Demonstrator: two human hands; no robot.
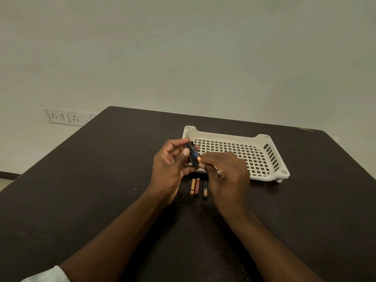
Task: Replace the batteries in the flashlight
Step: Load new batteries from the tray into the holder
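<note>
My left hand (169, 165) holds a small black battery holder (191, 154) upright above the table, thumb across its front. A black and copper battery (195, 156) lies against the holder, and my right hand (225, 171) pinches its copper end with the fingertips. Three more small batteries (197, 186) lie side by side on the dark table just below my hands: two copper-coloured ones together and one black and copper one a little to the right. No flashlight body is visible apart from the black part in my left hand.
A white perforated plastic tray (270, 159) sits on the dark table (101, 180) behind and to the right of my hands. A wall socket panel (63, 117) is on the wall at the left. The table's left edge runs diagonally.
</note>
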